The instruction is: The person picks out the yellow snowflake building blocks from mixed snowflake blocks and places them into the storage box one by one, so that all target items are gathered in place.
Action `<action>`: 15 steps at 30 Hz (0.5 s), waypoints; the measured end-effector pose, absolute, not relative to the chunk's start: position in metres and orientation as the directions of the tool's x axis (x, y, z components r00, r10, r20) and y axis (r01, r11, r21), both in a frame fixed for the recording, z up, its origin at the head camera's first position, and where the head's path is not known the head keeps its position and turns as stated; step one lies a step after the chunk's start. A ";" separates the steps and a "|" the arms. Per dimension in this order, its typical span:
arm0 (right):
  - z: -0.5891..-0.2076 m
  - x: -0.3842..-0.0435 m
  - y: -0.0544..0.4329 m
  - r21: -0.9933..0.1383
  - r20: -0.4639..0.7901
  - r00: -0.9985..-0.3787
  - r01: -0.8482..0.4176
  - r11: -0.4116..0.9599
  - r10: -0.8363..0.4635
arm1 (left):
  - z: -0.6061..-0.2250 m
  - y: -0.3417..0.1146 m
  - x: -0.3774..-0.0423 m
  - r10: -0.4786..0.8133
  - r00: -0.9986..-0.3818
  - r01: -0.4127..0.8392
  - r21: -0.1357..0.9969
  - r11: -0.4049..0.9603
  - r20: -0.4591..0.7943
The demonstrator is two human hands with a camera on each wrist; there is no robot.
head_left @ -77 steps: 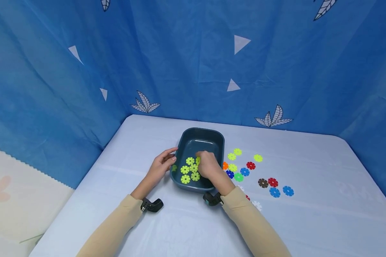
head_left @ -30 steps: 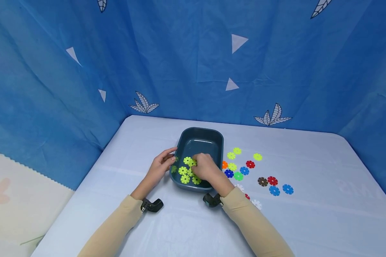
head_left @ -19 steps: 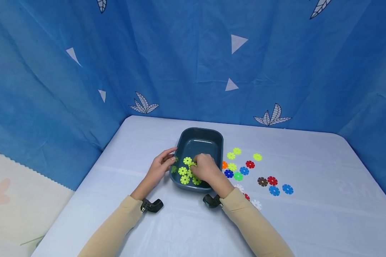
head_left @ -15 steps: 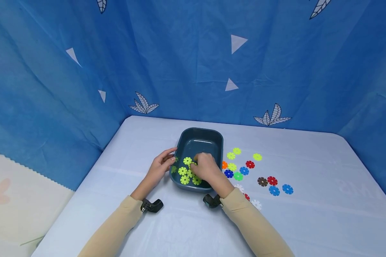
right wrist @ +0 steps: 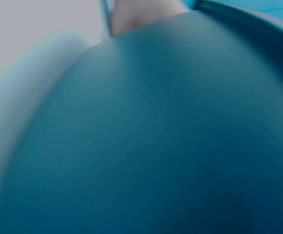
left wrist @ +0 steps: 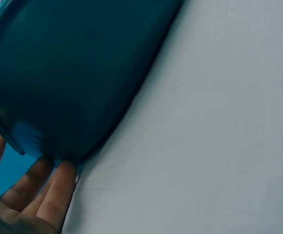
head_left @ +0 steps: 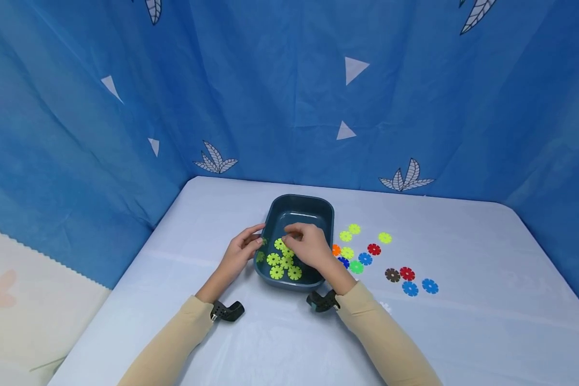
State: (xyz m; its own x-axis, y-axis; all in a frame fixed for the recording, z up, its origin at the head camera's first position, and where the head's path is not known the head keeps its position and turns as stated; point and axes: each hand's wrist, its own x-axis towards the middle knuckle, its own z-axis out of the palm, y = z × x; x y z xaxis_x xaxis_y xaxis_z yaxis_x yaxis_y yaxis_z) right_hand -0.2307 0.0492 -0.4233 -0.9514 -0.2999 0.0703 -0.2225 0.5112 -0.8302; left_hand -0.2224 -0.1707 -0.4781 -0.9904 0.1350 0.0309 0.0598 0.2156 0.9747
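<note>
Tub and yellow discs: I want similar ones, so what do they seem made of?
Tub: probably hard plastic, smooth and slightly glossy, judging by the pale highlight inside. Yellow discs: likely thin plastic, flat and evenly coloured, with neat notches; too small to tell their finish.

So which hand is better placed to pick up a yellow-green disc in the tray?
Probably the right hand: it is over the tray, close to the yellow-green discs inside. The left hand is outside, touching the tray's side.
</note>
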 end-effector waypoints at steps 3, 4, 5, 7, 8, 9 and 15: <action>-0.418 -0.229 0.058 -0.896 0.073 -0.957 -0.187 0.403 -0.281 | -0.480 -0.171 -0.222 0.136 -0.990 0.058 0.975 0.217 0.028; -0.415 -0.229 0.061 -0.907 0.071 -0.959 -0.177 0.381 -0.276 | -0.481 -0.171 -0.221 0.137 -0.990 0.058 0.974 0.218 0.028; -0.411 -0.228 0.064 -0.916 0.069 -0.960 -0.169 0.364 -0.271 | -0.481 -0.172 -0.221 0.136 -0.990 0.056 0.975 0.217 0.027; -0.402 -0.227 0.073 -0.921 0.076 -0.961 -0.169 0.350 -0.265 | -0.482 -0.172 -0.221 0.134 -0.990 0.059 0.974 0.218 0.030; -0.398 -0.227 0.079 -0.921 0.083 -0.962 -0.174 0.347 -0.262 | -0.482 -0.172 -0.222 0.134 -0.991 0.061 0.974 0.218 0.032; -0.394 -0.227 0.085 -0.922 0.088 -0.962 -0.177 0.345 -0.257 | -0.482 -0.172 -0.222 0.132 -0.991 0.063 0.974 0.219 0.035; -0.387 -0.234 0.131 -0.925 0.070 -0.978 -0.138 0.355 -0.198 | -0.481 -0.173 -0.222 0.137 -0.990 0.066 0.975 0.213 0.037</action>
